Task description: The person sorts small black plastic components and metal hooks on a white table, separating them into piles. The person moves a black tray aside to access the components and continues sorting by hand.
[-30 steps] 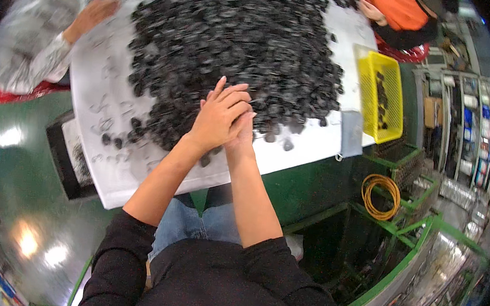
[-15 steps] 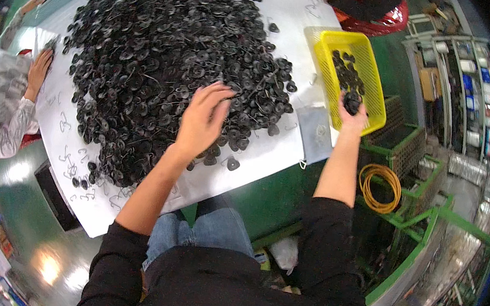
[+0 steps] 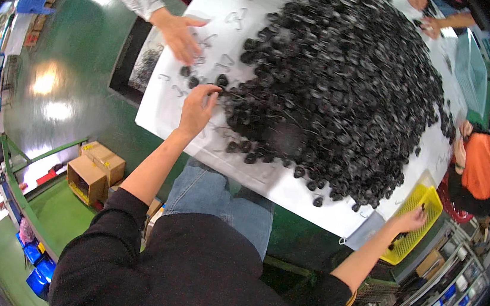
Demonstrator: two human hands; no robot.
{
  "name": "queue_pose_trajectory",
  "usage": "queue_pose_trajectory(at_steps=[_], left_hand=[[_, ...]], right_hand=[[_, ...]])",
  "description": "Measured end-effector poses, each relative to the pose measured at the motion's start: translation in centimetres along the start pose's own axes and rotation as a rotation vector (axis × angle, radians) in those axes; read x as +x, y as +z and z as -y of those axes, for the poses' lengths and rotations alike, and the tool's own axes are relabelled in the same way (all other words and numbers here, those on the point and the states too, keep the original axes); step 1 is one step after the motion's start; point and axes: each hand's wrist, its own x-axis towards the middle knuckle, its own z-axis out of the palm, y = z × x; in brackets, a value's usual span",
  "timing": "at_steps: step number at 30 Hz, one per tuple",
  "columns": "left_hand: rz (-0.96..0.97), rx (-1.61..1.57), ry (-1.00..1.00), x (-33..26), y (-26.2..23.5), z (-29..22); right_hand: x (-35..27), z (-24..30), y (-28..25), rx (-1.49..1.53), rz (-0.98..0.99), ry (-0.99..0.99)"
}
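Observation:
A large heap of small black disc-shaped parts [image 3: 346, 98], some with thin wire-like tails, covers much of the white tabletop [image 3: 198, 148]. My left hand [image 3: 197, 111] is at the heap's left end, its thumb and fingertips bent together at a black disc [image 3: 222, 81]. Two more discs lie just beyond those fingers. Far to the right, my right hand [image 3: 410, 221] is over the yellow perforated basket [image 3: 405, 250], fingers curled in. A dark bit shows by its fingertips, but what the palm holds is hidden. Some black parts lie in the basket beneath.
Another person's hand [image 3: 179, 35] reaches over the table's left edge, near my left hand. Other people's hands [image 3: 432, 23] work at the far right corner, beside a pale blue bin [image 3: 471, 72]. A grey sheet [image 3: 365, 230] lies by the basket. Cardboard boxes [image 3: 87, 178] stand at lower left.
The view has swung left, so the heap and basket sit further right. My left hand has gone from above the heap to its left end. Black parts plainly seen in my right hand are now mostly hidden.

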Motion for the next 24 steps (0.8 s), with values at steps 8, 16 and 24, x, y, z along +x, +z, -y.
queue_pose_trajectory(at_steps=[8, 16, 24], left_hand=[[0.039, 0.289, 0.136, 3.8, -5.7, 11.8], [0.320, 0.114, 0.183, 6.7, -8.4, 12.7], [0.471, -0.403, -0.385, 6.7, -7.6, 11.7]], right_hand=[[-36.1, 26.9, 16.9, 0.231, 0.979, -0.660], [-43.0, 29.1, 23.0, -0.376, 1.237, -0.906], [-40.1, 29.1, 20.7, -0.210, 1.236, -0.737]])
